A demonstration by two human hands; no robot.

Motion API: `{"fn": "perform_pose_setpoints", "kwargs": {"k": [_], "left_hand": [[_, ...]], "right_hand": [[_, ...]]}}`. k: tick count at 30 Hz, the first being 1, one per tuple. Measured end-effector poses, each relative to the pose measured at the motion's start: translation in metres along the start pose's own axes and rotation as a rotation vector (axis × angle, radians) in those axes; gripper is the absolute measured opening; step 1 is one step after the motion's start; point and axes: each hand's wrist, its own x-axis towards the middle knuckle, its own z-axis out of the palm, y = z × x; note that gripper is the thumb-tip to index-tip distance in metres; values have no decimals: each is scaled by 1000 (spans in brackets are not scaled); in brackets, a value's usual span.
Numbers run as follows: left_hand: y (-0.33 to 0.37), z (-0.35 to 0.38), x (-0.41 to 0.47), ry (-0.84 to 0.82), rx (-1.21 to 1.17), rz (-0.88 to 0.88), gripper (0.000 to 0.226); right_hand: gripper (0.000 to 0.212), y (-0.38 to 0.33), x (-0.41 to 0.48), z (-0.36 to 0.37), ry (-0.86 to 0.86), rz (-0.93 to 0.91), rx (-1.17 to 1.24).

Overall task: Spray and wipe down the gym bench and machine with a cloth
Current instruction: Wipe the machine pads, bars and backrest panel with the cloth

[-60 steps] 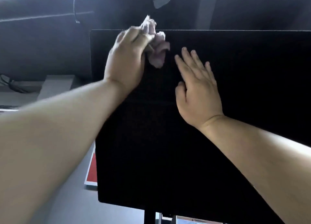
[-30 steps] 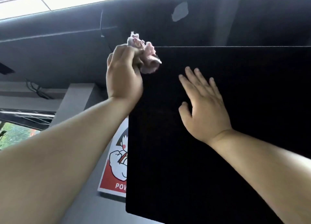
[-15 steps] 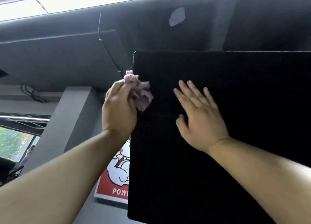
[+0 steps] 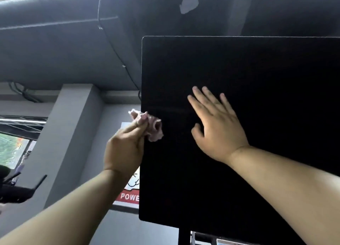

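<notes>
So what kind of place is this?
Probably a gym. A red wall poster reads "POWE", the left hand presses a pink cloth to a big black panel, and cables run along the bare dark ceiling.

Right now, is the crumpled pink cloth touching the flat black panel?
Touching. The head view shows the crumpled pink cloth, gripped by the left hand, pressed over the left edge of the black panel with no gap.

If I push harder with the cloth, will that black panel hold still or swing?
It probably wobbles some: the panel seems to sit on one narrow post, and the right hand lies flat on it, likely bracing. It looks stiff. The cloth in the left hand should slide easily on its smooth face.
</notes>
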Motion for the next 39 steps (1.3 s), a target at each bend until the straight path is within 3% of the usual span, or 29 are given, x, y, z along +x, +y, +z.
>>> {"fn": "perform_pose_setpoints", "kwargs": {"k": [5,10,17,19,21,23,25,27,29,31,33,35,37,39], "left_hand": [[25,2,107,167,-2,155,44],[51,47,52,201,6,70,45],[29,29,-46,-111,73,165,44],[39,15,-53,-183,-19,47,50],[62,-1,-40,-176,-291,-294,58],[80,-14,-12,-100,-585,-645,46],[89,-27,15,-45,-804,-824,25],[92,-40,31,-91,-1010,-900,26],[90,-49,34,-243,-1103,-949,31],[78,-51,31,-327,-997,-949,32],[59,-50,29,-192,-840,-924,34],[43,-45,30,-102,-771,-950,30],[36,-38,31,-213,-796,-1028,29],[33,-25,29,-372,-860,-1057,44]], "right_hand": [[67,-2,-4,9,36,10,34],[69,10,-19,5,-28,16,6],[67,20,-43,-23,-75,67,29],[67,18,-46,-33,-108,41,56],[68,9,-47,-38,-193,-1,142],[68,-4,-45,-37,-248,-39,237],[71,-23,-39,-30,-215,-48,406],[75,-41,-31,-24,-114,17,671],[65,-53,-19,-18,-6,82,779],[39,-56,-3,-14,111,105,699],[26,-51,19,-12,253,84,554],[30,-42,39,-11,289,62,358],[40,-43,49,-6,205,65,219],[43,-49,51,5,218,15,128]]}}
